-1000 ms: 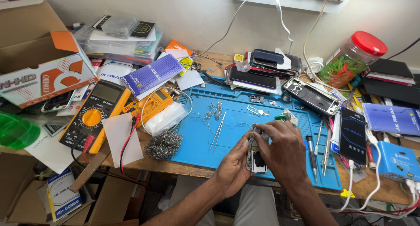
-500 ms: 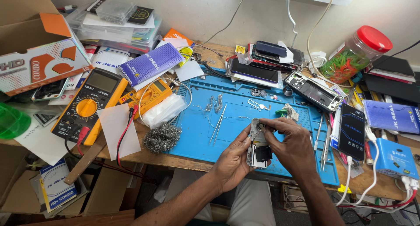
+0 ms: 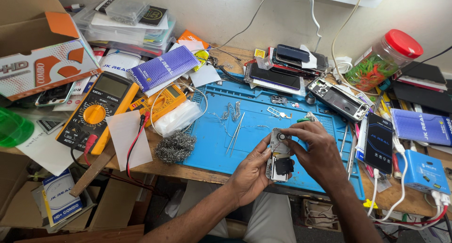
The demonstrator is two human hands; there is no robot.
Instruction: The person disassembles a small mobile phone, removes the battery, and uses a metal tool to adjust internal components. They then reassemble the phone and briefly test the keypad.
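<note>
Head view: an opened phone body [image 3: 278, 159], its back cover off and its circuit parts showing, is held above the near edge of a blue repair mat [image 3: 263, 118] that lies on the wooden tabletop [image 3: 155, 165]. The phone body is supported from below and from its left side by the left hand [image 3: 252, 170], whose fingers [image 3: 264, 149] are curled up along its edge. The upper end of the phone body, at a round part there, is pinched between thumb and fingertips of the right hand [image 3: 318, 151]; whether anything small is held in that pinch cannot be told.

On the mat, just left of the hands, a pair of tweezers [image 3: 235, 133] is laid, with small metal parts scattered near it. A wad of steel wool [image 3: 175, 147] is seen at the mat's left edge. Farther left, a yellow and black multimeter [image 3: 96, 112] is set down, with a red probe lead [image 3: 136, 139] trailing over a sheet of white paper. A stack of phones [image 3: 287, 66] is placed at the far side of the mat, and a red-lidded jar [image 3: 383, 59] is seen at the far right.
</note>
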